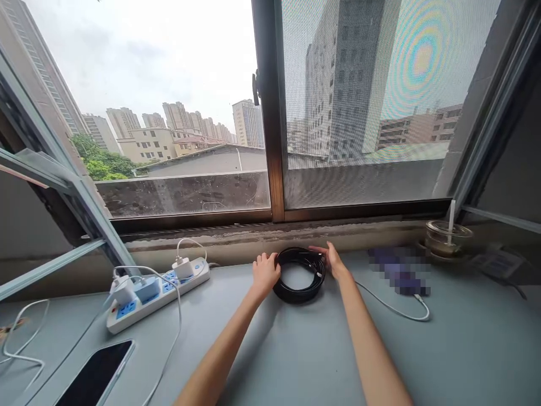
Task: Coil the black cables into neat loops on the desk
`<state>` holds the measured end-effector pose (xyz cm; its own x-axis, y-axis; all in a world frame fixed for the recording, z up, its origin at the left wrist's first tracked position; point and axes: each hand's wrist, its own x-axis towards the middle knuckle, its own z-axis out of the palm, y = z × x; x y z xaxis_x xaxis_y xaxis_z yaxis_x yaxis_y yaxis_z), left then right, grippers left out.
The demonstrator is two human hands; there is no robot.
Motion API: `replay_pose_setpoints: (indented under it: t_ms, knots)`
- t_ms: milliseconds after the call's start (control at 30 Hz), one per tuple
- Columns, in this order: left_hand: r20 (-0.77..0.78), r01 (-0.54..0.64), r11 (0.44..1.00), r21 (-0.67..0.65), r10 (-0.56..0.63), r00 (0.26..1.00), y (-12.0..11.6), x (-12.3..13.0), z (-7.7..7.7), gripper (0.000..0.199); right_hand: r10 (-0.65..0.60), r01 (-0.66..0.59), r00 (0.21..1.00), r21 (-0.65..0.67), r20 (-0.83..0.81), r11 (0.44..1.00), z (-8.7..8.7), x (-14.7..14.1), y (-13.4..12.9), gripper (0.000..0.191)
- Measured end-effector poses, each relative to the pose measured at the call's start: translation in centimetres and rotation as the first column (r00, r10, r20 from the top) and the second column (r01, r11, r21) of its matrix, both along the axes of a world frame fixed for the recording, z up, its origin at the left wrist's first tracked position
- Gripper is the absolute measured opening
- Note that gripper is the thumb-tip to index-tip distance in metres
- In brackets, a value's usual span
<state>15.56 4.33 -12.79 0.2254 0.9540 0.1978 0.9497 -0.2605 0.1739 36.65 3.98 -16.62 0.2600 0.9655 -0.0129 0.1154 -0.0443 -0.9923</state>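
A coil of black cable (299, 294) lies on the grey-blue tabletop, close to the wall below the window. Pale connector ends (318, 274) show at the right inner side of its loop. My left hand (266, 273) grips the coil's left side, its fingers curled and the thumb side against the cable. At the upper right of the coil is my right hand (335, 262), its fingers stretched toward the loop and the thumb apart; the fingertips are at the cable's edge, and whether they press on it I cannot tell.
A white power strip (158, 299) with plugged-in chargers and white cords stands at left, a dark-screened phone (99, 372) in front of it. To the right lie a blurred purple item (397, 270) with a white cord and a lidded cup with straw (443, 239). Metal shelf bars (84, 208) rise at left.
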Motion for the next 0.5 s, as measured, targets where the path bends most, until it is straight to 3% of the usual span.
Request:
replay_pose_setpoints:
  t_ms: [233, 500]
  knots:
    - [0.046, -0.033, 0.991, -0.127, 0.040, 0.998, 1.2, -1.6, 0.7, 0.049, -0.020, 0.013, 0.993, -0.061, -0.120, 0.998, -0.1, -0.3, -0.5, 0.031]
    - [0.092, -0.056, 0.983, -0.176, 0.073, 0.993, 2.3, -2.4, -0.7, 0.038, -0.136, 0.139, 0.987, 0.031, -0.085, 0.990, -1.2, -1.1, 0.1, 0.030]
